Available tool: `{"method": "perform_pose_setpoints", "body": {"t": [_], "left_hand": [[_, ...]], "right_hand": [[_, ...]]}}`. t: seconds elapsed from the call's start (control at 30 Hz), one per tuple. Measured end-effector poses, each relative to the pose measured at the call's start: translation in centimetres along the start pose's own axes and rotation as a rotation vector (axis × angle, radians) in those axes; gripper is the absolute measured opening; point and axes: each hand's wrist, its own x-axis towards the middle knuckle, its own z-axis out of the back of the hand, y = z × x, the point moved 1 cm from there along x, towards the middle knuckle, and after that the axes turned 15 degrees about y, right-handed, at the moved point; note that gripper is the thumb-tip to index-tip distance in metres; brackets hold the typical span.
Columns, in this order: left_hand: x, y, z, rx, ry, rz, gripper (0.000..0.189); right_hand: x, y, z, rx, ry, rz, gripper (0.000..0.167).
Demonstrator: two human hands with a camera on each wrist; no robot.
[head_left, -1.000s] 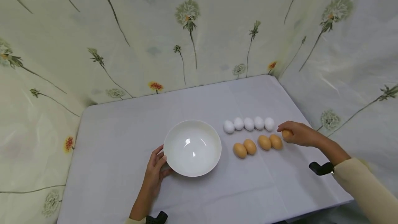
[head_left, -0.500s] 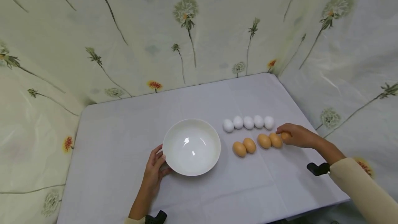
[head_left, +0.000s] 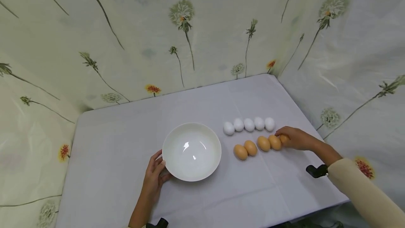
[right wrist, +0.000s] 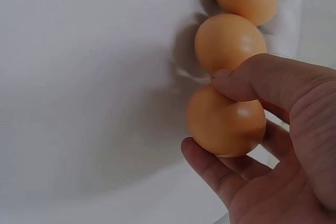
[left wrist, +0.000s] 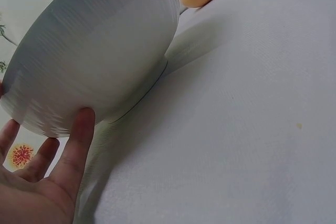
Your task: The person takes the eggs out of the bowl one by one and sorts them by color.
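A white bowl (head_left: 191, 152) stands on the cloth-covered table, its inside bare. My left hand (head_left: 153, 177) holds the bowl at its left side; in the left wrist view its fingertips (left wrist: 81, 121) spread over the outer wall up toward the rim. At the right end of the row of brown eggs (head_left: 263, 143), my right hand (head_left: 295, 138) grips one brown egg (right wrist: 226, 121) between thumb and fingers. That egg sits beside its neighbour (right wrist: 230, 43), close against or touching it. A small gap parts two brown eggs (head_left: 245, 150) on the left from the others.
Behind the brown eggs lies a row of several white eggs (head_left: 249, 125). Under everything is a pale cloth on the table (head_left: 126, 140). A dandelion-printed sheet (head_left: 136, 34) hangs along the back and both sides.
My right hand has brought the gripped brown egg left and down, up beside the brown row's right end. My left hand keeps its hold on the bowl. The head view has shifted slightly.
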Motion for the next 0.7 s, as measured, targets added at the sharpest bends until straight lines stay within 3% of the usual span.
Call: {"method": "perform_pose_setpoints", "body": {"t": [0.5, 0.7], "left_hand": [[0.6, 0.4, 0.0, 0.002, 0.041, -0.029, 0.051], [0.3, 0.4, 0.5, -0.003, 0.021, -0.027, 0.048]], "right_hand": [[-0.4, 0.1, -0.9, -0.014, 0.007, 0.004, 0.041], [0.3, 0.2, -1.2, -0.004, 0.008, 0.008, 0.042]]}}
